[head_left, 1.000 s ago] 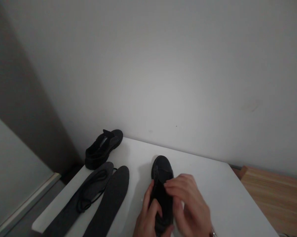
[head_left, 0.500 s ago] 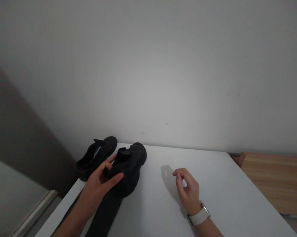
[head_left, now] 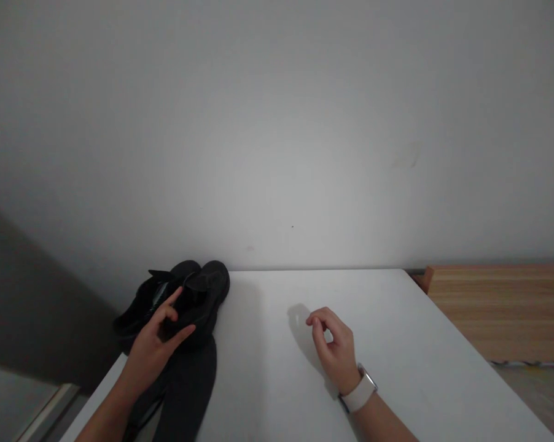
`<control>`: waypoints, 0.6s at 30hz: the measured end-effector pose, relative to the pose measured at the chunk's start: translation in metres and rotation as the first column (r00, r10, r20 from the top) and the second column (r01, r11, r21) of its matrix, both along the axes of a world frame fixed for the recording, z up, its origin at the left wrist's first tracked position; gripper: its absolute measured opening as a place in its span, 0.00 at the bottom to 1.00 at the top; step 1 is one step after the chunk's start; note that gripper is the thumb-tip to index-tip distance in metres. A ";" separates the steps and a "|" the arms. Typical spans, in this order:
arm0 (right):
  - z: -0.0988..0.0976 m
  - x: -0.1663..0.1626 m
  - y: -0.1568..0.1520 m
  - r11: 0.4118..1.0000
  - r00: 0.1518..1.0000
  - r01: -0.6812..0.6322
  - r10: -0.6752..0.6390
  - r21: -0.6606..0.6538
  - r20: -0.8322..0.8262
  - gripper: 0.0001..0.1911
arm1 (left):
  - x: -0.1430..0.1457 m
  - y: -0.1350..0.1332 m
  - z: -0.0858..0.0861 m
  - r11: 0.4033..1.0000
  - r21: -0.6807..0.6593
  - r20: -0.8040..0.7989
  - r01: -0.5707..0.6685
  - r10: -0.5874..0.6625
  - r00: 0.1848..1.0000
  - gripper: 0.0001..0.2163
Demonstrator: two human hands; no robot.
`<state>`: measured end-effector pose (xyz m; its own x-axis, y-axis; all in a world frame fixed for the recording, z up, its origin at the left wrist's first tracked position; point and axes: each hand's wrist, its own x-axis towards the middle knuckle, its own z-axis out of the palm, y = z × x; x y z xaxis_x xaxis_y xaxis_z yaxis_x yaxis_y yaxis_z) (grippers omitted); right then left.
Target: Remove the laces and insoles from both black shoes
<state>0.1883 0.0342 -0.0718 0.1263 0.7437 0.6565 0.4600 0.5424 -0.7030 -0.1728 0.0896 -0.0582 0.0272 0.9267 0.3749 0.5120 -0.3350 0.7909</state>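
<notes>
My left hand (head_left: 159, 334) grips a black shoe (head_left: 207, 313) by its heel end, thumb on the near side and fingers at the opening. The shoe's toe points toward the wall. Close against its left side is a second black shoe (head_left: 141, 304), partly hidden by my hand and the first shoe. Nearer to me lies a dark, flat, long piece (head_left: 187, 387) whose kind I cannot make out. My right hand (head_left: 335, 347), with a pale watch band on the wrist, is held over the table, its fingers curled toward the thumb with nothing in them.
The white table (head_left: 277, 380) meets a pale wall (head_left: 277, 153) at its far edge. A wood-grain board (head_left: 502, 313) stands beyond the table's right side. At the lower left is a light-coloured ledge (head_left: 46, 411).
My left hand has brought the held shoe leftward, up against the other shoe. My right hand keeps its curled shape. The view has shifted slightly.
</notes>
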 end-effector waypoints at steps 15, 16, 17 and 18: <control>0.003 -0.004 -0.001 0.994 1.000 0.010 -0.011 -0.109 -0.008 0.13 | 0.143 -0.094 0.168 0.831 -0.104 0.172 0.547 -0.526 0.833 0.00; 0.002 -0.003 -0.001 0.993 1.000 0.012 -0.013 -0.116 -0.007 0.13 | 0.152 -0.100 0.170 0.765 -0.175 0.240 0.620 -0.577 0.780 0.03; 0.002 -0.002 -0.001 0.992 1.000 0.016 -0.017 -0.122 -0.007 0.13 | 0.158 -0.108 0.165 0.747 -0.207 0.316 0.632 -0.561 0.766 0.05; 0.001 -0.001 -0.001 0.992 1.000 0.020 -0.021 -0.124 -0.007 0.13 | 0.163 -0.117 0.154 0.747 -0.228 0.383 0.624 -0.521 0.763 0.09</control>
<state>0.1874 0.0332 -0.0704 0.1475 0.8162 0.5586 0.4641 0.4416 -0.7678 -0.0097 -0.0270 0.0955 0.5366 0.8330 0.1349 0.0493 -0.1905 0.9804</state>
